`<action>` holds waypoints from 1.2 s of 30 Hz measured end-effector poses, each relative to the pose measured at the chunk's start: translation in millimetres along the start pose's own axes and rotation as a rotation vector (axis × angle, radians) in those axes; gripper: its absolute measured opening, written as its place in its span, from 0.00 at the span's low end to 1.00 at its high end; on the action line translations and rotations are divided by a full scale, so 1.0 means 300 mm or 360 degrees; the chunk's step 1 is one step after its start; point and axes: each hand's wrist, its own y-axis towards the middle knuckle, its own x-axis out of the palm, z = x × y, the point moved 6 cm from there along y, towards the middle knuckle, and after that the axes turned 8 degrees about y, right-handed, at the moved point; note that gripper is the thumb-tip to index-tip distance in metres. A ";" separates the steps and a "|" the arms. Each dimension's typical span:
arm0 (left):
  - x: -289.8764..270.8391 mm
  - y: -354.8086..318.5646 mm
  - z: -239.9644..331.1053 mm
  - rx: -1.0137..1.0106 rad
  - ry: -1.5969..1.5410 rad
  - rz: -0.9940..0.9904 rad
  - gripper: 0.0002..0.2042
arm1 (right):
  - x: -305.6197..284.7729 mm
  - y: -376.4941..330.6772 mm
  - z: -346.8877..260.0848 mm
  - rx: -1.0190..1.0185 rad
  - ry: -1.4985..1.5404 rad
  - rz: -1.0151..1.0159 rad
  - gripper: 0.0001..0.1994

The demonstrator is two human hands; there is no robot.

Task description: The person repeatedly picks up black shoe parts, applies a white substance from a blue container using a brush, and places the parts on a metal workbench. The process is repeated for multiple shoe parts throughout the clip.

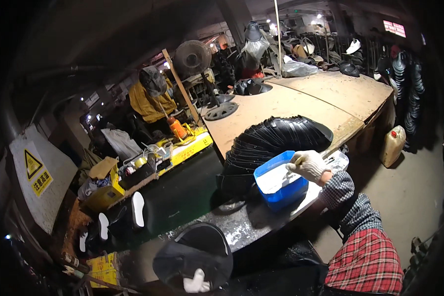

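Observation:
My right hand [308,166], in a knitted off-white glove, is over a blue tub [281,198] of white liquid [272,178]. Its fingers are pinched together, and whatever they hold is too small to make out. At the bottom of the head view, my left hand [196,282], in a white glove, grips the near part of a large, rounded black sheet-like piece [195,249]. Beyond the tub, a long curved row of black, overlapping pieces [276,140] leans together.
A dark green conveyor belt [182,192] carries shoes with white insoles [138,209]. Left of it are a yellow box [106,192] and a warning-marked panel [42,177]. A wooden table [301,101] with a fan [192,58] is beyond. A jug [393,148] stands on the floor.

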 end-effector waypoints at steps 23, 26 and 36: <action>-0.286 -0.082 -0.127 0.0279 0.0160 0.0802 0.19 | 0.662 -0.279 -0.687 -0.0970 0.1207 -0.0625 0.13; -0.366 -0.107 -0.182 -0.0030 -0.0370 0.0529 0.17 | 0.711 -0.288 -0.549 -0.0641 0.1191 -0.0676 0.11; -0.293 -0.036 -0.185 0.0268 0.0127 0.0771 0.23 | 0.703 -0.255 -0.636 -0.0518 0.1373 -0.0639 0.14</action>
